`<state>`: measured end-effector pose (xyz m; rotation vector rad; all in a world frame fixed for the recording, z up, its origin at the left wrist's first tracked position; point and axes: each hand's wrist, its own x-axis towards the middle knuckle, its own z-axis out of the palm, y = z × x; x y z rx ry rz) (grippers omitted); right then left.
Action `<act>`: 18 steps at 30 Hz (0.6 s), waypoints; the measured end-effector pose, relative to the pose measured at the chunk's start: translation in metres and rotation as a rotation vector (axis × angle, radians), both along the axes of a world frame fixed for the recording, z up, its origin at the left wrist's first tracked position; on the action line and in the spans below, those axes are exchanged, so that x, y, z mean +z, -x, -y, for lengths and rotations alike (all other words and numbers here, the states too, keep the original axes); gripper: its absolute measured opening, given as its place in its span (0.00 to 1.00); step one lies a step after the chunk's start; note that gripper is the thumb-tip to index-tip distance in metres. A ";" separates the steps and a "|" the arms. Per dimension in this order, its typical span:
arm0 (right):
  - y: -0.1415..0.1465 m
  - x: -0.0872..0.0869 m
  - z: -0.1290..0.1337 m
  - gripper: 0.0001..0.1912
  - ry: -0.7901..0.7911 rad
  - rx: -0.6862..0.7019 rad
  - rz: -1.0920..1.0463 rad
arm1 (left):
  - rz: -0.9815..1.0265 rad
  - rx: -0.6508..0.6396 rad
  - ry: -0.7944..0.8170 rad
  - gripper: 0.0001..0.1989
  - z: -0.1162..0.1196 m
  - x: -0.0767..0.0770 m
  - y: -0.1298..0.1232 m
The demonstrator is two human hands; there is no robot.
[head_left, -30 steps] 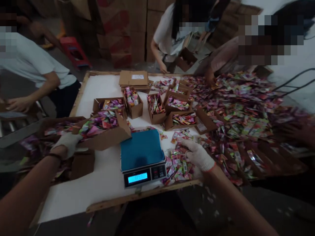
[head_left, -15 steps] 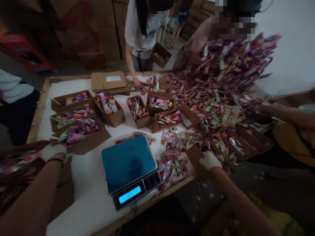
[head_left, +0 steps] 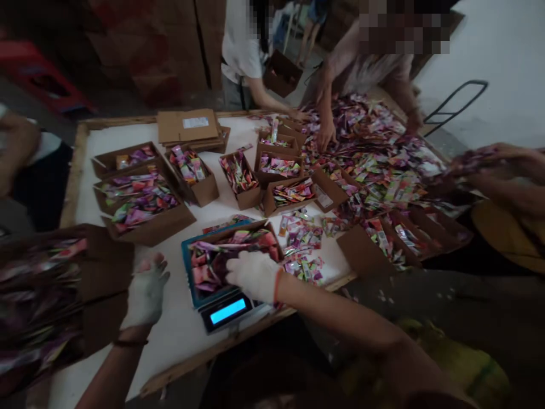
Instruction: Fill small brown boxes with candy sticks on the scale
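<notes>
A cardboard box full of small, colourful sachets (head_left: 208, 267) stands on the blue-topped digital scale (head_left: 185, 272), whose display is lit. My right hand (head_left: 255, 275), in a white glove, lies over the near right part of this box. Its bent, blurred fingertips are at the sachets, and I cannot see whether they grip any. Left of the scale, my left hand (head_left: 147, 292) is raised over the white tabletop (head_left: 170, 352), fingers apart and nothing in them. It wears a white glove with bare fingertips. Beside it is a large carton (head_left: 106, 278) holding many sachets.
Several filled boxes (head_left: 149, 224) stand across the table, with flattened cardboard (head_left: 187, 126) behind. A large sachet heap (head_left: 374, 153) covers the far right, where co-workers' hands (head_left: 327, 135) reach in. More open boxes (head_left: 404, 244) line the right edge. A wooden rim (head_left: 213, 355) borders the table.
The bare scale now carries a filled box. My right hand has moved left from a box at the right edge; my left hand has left the carton's edge. The airborne sachet mass has come down.
</notes>
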<state>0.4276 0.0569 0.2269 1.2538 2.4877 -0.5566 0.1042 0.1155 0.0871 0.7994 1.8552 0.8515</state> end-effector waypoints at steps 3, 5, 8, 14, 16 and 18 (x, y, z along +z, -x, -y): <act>0.061 -0.017 -0.022 0.16 0.012 0.137 -0.009 | 0.167 0.123 -0.066 0.17 0.018 0.023 -0.007; 0.074 -0.018 -0.023 0.17 -0.004 0.134 -0.080 | 0.246 0.159 -0.099 0.19 0.028 0.041 -0.007; 0.040 -0.018 -0.018 0.19 -0.079 0.032 -0.437 | 0.265 0.171 -0.107 0.21 0.045 0.057 -0.004; -0.093 -0.102 -0.001 0.34 -0.077 -0.996 -0.386 | 0.233 0.217 -0.062 0.23 0.086 0.054 0.002; -0.108 -0.146 0.015 0.46 0.031 -1.144 -0.065 | 0.222 0.258 -0.040 0.23 0.095 0.051 0.003; -0.105 -0.181 0.035 0.48 0.119 -1.175 0.107 | 0.212 0.271 -0.042 0.24 0.100 0.050 0.005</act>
